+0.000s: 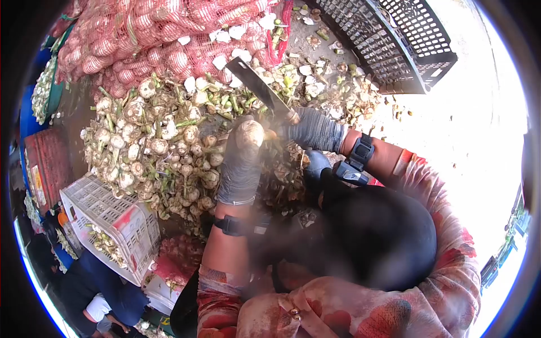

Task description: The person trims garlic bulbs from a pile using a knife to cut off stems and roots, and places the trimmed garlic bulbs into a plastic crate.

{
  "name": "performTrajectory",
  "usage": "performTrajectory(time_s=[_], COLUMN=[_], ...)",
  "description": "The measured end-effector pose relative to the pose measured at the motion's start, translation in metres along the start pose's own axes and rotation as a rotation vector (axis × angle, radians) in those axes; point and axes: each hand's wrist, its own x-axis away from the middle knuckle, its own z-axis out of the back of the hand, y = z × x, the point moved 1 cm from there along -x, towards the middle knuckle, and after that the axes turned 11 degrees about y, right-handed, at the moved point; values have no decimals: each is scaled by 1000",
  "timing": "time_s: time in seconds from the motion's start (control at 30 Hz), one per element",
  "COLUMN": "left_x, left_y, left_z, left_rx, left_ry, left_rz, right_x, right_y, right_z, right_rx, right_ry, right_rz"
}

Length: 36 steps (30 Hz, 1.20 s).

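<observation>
In front of the person, near the middle: one garlic bulb point(249, 135), pale and round, sits at the upper end of the left hand point(239, 174).
Left hand: it wears a grey covering and is closed around the bulb; the exact place of each finger is blurred, so I cannot tell it.
Right hand point(315, 129): also covered in grey, it is closed on the knife point(256, 84), just beside the bulb. The grip end is hidden inside the hand.
Blade: long, flat and dark, it points away from the person and to the left, above the cut stalks point(231, 104). Whether its edge touches the bulb, I cannot tell.
Wrists: a dark strap point(230, 225) is on the left one, and a black device point(360, 152) on the right one.
Garlic heap point(132, 149): many bulbs with stalks lie together at the left of the left hand.
Net sacks point(169, 36): red, filled with bulbs, they lie beyond the heap.
Crates: a black crate point(366, 39) stands at the far right; a white crate point(104, 194) is tilted near the heap, with some stalks point(104, 245) inside.
Lower left corner: another person point(107, 281) in dark clothes is partly seen.
</observation>
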Motion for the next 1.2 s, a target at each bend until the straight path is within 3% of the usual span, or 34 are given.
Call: performTrajectory(time_s=[0.07, 0.13, 0.2, 0.23, 0.27, 0.3, 0.37, 0.4, 0.43, 0.5, 0.53, 0.7, 0.8, 0.87, 0.9, 0.93, 0.97, 1.03, 1.07, 1.1, 1.17, 1.2], left_x=[6, 7, 7, 5, 3, 3, 9, 13, 16, 4, 7, 24, 35, 36, 42, 43, 41, 45, 42, 49, 80, 90], left_y=[-9, -14, -13, -42, -71, -72, -80, -83, -86, -192, -186, -132, -60, -5, -2, -1, -4, 0, -28, -32, -3, -1], left_z=[-1, 1, 6, 9, 12, 11, 13, 14, 14, 44, 44, 29, 6, 10, 12, 24, 43, 91, 150, 198, 260, 279], left_rx=[325, 487, 150, -425, -956, -917, -26, 348, 183, -819, -818, 16, 978, -103, -42, -52, 306, 58, 310, 778, 1059, 1107], left_ry=[20, 33, 0, -47, 51, 71, -221, -213, -137, -19, -18, -173, -142, 75, 139, 156, 266, 619, 723, 825, 970, 940], left_rz=[21, 34, -140, -480, -862, -903, -300, -19, -106, -654, -654, -52, 372, -179, -206, -210, 11, -186, -99, -143, -251, -245], right_x=[4, 20, 35, 42, 46, 46, 46, 46, 47, 47, 47, 42, 39, 21, 12, 14, 14, 18, 17, 19, 20, 19], right_y=[-2, -15, -32, -40, -44, -43, -43, -42, -40, -46, -44, -12, -10, 36, 51, 60, 74, 81, 84, 80, 86, 95], right_z=[7, 25, 28, 29, 29, 28, 27, 26, 24, 23, 22, 6, 1, 4, 17, 24, 28, 35, 33, 32, 32, 30], right_rx=[-130, 252, 448, 454, 461, 463, 402, 405, 405, 488, 488, 471, 564, 593, 782, 734, 730, 737, 708, 683, 645, 597], right_ry=[121, 215, 177, 140, 102, 102, 50, 51, 47, -7, -8, 72, 74, 174, 143, 209, 253, 356, 386, 404, 462, 511], right_rz=[115, 274, 392, 434, 476, 471, 530, 528, 548, 533, 534, 567, 477, 226, 128, 82, 85, 75, 31, 15, -8, 34])
